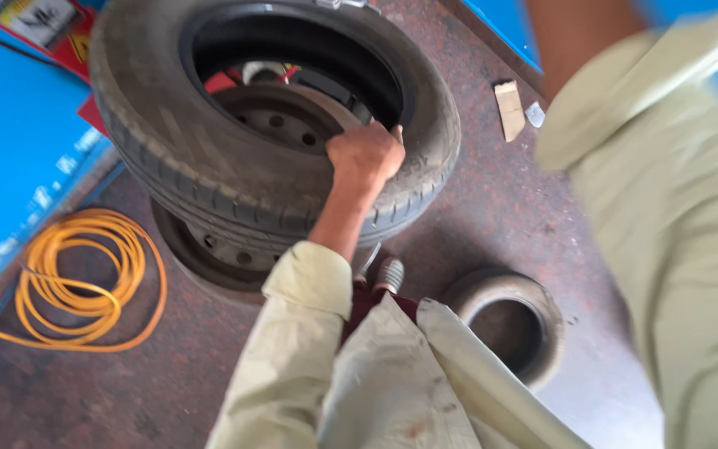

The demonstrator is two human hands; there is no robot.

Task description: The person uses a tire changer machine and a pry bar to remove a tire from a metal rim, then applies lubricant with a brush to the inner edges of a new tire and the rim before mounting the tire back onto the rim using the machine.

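Head view, looking steeply down: left hand (365,156) is closed over the inner edge of a large black tyre (209,179), fingers hooked around the bead on the near right side of the opening, so that grip is shut on the rubber. The tyre sits tilted over a dark steel wheel rim (280,116), whose bolt holes show through the opening; the far bead lies around or above the rim, while the near part, where the hand pulls, stands clear above it — so as far as this view tells, the tyre is neither fully seated nor fully free of the rim, and I judge the work to be partway. Beneath the tyre a round dark base (201,254) shows, on the floor (492,216) or just above it. Right arm (650,125), in a pale sleeve, crosses the upper right of the view, blurred; its hand is out of view, so nothing can be told of its grip. Near the tyre's left lies a coiled yellow hose (85,287), and near the person's legs a smaller tyre (508,320) rests flat. A bit of cardboard (509,108) lies off to the right, well apart.
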